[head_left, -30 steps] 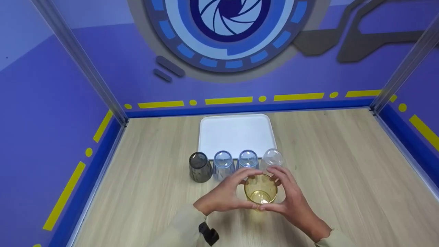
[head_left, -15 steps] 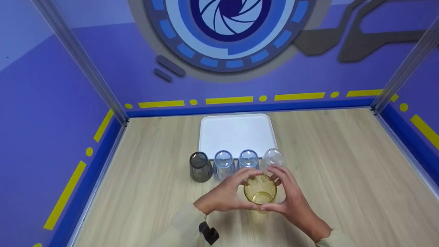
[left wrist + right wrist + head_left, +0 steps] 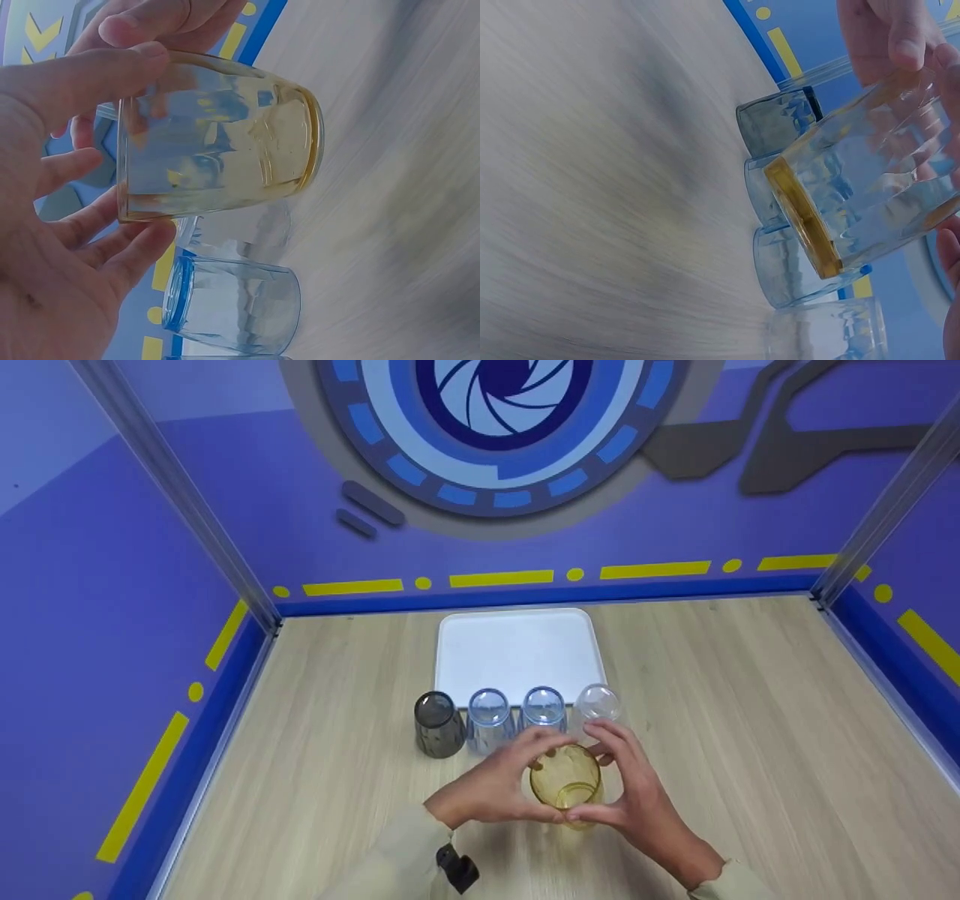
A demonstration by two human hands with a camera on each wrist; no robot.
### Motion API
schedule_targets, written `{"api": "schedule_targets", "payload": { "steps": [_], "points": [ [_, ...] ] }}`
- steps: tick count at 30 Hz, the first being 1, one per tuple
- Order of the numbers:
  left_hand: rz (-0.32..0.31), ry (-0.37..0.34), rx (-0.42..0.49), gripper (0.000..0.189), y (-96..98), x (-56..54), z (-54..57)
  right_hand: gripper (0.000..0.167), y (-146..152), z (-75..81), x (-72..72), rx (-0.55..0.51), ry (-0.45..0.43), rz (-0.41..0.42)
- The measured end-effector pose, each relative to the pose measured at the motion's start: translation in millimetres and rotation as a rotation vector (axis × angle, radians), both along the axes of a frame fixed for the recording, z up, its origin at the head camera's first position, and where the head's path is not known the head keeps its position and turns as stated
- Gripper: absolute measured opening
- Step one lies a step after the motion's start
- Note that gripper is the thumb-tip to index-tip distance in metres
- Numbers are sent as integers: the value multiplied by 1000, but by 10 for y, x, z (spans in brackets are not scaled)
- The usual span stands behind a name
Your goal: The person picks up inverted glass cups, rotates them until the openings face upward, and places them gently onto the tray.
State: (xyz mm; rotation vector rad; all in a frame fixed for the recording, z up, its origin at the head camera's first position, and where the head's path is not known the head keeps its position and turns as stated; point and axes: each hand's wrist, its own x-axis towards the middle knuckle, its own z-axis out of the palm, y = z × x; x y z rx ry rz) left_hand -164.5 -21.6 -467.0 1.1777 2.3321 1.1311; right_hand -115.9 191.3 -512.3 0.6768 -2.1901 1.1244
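A yellow-tinted drinking glass (image 3: 564, 772) is held between both hands in front of a row of glasses, mouth up and a little tilted. My left hand (image 3: 491, 786) grips its rim from the left, and my right hand (image 3: 637, 789) grips it from the right; the thumbs nearly meet at the near side. In the right wrist view the thick amber base of the yellow glass (image 3: 802, 217) hangs above the table. Behind stand a dark grey glass (image 3: 439, 727), two blue glasses (image 3: 489, 724) (image 3: 543, 709) and a clear glass (image 3: 598, 705), all upside down, partly hidden by the hands.
A white tray (image 3: 517, 656) lies behind the row of glasses, near the back wall. The wooden table (image 3: 750, 720) is bounded by printed blue-purple panels (image 3: 247, 510) at the back and both sides. A black strap piece (image 3: 457, 870) hangs by the left sleeve.
The yellow glass has tilted slightly, its rim shifting a little left and nearer while its base swings right. Both hands stay nearly in place around it. The other glasses have not moved.
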Motion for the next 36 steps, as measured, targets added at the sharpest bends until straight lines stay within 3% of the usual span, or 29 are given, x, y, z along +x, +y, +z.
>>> {"api": "schedule_targets", "payload": {
  "steps": [15, 22, 36],
  "points": [
    [6, 4, -111, 89, 23, 15, 24, 100, 1, 63, 46, 59, -73, 0],
    [-25, 42, -130, 92, 40, 4, 18, 101, -16, 46, 25, 59, 6, 10],
    [-21, 73, -219, 89, 64, 6, 13, 98, -11, 5, 27, 50, -9, 40]
  ]
}}
